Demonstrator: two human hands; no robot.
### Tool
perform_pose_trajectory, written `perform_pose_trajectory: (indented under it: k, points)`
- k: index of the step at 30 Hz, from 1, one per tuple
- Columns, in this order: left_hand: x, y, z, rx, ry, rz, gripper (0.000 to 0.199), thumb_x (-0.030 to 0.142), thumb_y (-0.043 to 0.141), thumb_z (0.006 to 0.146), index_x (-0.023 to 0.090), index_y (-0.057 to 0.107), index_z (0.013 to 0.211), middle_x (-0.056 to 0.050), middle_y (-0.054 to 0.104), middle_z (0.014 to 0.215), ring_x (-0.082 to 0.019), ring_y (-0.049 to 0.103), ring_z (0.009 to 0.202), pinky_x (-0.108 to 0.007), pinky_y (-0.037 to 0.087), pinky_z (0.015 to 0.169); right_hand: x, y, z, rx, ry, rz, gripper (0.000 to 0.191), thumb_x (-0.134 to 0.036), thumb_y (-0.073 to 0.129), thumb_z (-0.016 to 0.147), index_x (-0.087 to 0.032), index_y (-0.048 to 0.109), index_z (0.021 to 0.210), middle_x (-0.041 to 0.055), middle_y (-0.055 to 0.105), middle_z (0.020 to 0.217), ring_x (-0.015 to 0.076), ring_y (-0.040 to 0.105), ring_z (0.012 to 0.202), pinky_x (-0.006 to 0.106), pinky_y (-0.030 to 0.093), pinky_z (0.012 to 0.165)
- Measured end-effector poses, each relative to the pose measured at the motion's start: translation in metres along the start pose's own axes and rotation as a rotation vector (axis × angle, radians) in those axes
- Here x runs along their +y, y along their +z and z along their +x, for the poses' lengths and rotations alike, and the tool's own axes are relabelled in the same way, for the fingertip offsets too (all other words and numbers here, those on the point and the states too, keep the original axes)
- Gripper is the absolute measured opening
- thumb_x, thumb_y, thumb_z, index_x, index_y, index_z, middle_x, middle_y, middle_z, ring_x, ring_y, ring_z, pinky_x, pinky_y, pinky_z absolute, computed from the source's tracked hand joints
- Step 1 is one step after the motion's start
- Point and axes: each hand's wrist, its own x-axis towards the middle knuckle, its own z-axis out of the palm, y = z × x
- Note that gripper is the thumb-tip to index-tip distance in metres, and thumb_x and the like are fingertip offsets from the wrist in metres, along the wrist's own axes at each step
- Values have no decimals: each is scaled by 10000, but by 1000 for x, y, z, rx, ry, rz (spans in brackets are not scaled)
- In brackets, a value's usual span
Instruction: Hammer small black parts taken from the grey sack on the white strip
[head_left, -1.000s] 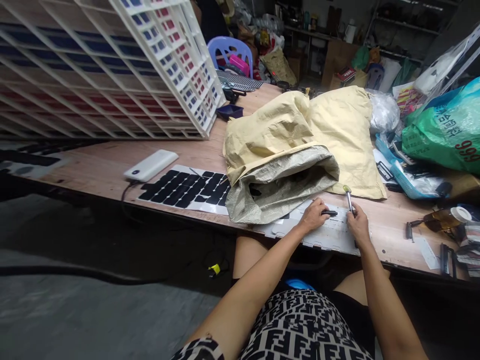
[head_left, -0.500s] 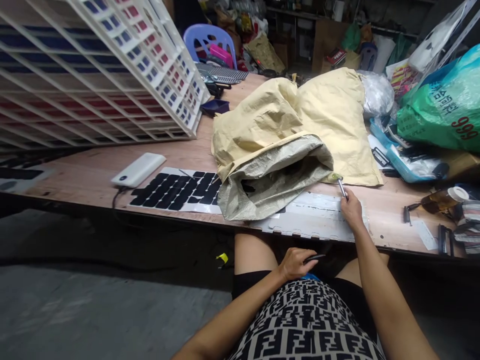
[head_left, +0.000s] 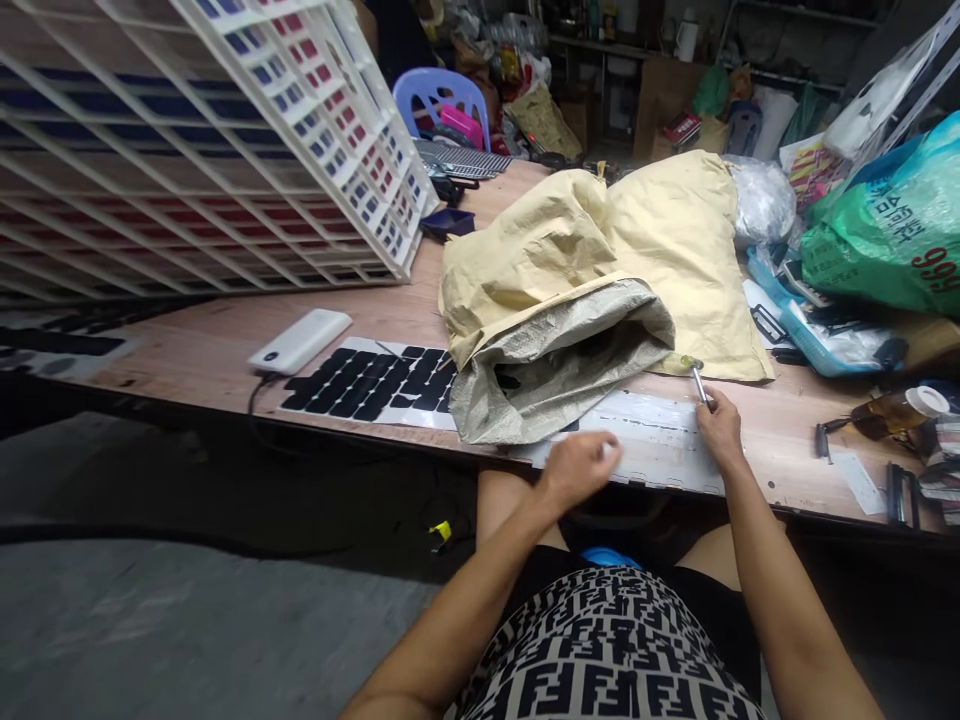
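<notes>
My right hand is closed round a slim metal tool with a yellowish-green end. The end points away from me, by the lower edge of a pale yellow sack. My left hand is over the table's front edge, just below the mouth of an open yellow sack with a grey lining. Its fingers are curled and a little blurred, and whatever they may hold is hidden. Beneath my right hand lies a whitish flat sheet. Left of the open sack is a white sheet of black stick-on pieces.
A white power bank with a cable lies on the left, below a large white plastic crate. To the right are a blue tray, a green plastic bag and a bottle with a white cap.
My left hand has risen from my lap towards the sack mouth. The dark piece that it held is no longer visible in it. My right hand still grips the tool.
</notes>
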Motion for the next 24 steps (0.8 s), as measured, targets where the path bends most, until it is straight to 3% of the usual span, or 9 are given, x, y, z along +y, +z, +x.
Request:
perform_pose_trajectory:
  k: [3,7,10,13,16,18,20,22,24]
  points:
    - [-31,-46,34,294,-193,244,320,241,519,910,168,700,1162,-139,704,1090,-255,663,998,-324,492,846,-3,-3,-1,48,19,-178,507,-190,484,824,-184,649,1303,104,696,994,242,590,908,362,450,863]
    - [-73,-67,68,185,-542,414,320,134,523,846,82,732,1083,-242,699,1047,-361,673,1001,-419,513,825,-6,-4,-5,60,39,-380,525,-135,475,854,-189,608,1359,142,649,1011,268,543,936,366,410,851]
    - [-88,-62,80,115,-585,414,302,99,550,815,68,734,1051,-249,704,1034,-368,677,993,-435,517,829,-5,-2,-7,67,31,-413,515,-127,465,869,-188,597,1364,131,631,998,256,522,916,349,393,848]
    - [-91,-58,82,147,-574,358,301,87,570,796,88,725,1054,-224,707,1036,-364,674,988,-442,515,825,-2,-1,-8,67,21,-418,510,-133,453,877,-177,587,1367,125,632,1005,250,515,917,339,386,849]
    - [-80,-55,73,334,-436,221,219,153,613,790,139,718,981,-153,710,918,-327,676,928,-424,518,829,0,-3,-8,56,28,-406,506,-140,446,882,-179,583,1368,128,641,1027,253,523,932,343,390,861]
    - [-62,-46,64,530,-212,65,142,170,616,783,164,687,906,-110,697,902,-273,667,910,-385,522,852,1,-3,-7,47,29,-390,510,-147,457,877,-184,582,1370,128,646,1045,258,532,947,349,396,871]
    - [-37,-27,55,612,66,-153,88,165,587,795,179,645,860,-83,691,965,-217,656,928,-332,528,856,3,-4,-4,37,46,-362,518,-162,492,860,-179,583,1370,124,648,1058,260,542,963,350,406,883]
    - [-13,-1,52,499,289,-381,78,176,568,820,189,625,871,-65,690,1026,-178,650,936,-290,533,825,5,-5,-1,31,88,-320,505,-179,525,843,-164,607,1340,120,642,1061,255,553,973,343,419,897]
    - [5,25,57,309,401,-536,94,184,557,841,191,623,909,-60,691,1045,-163,648,932,-271,528,798,6,-7,2,33,119,-268,438,-197,536,836,-151,666,1252,123,619,1071,240,564,970,327,432,904]
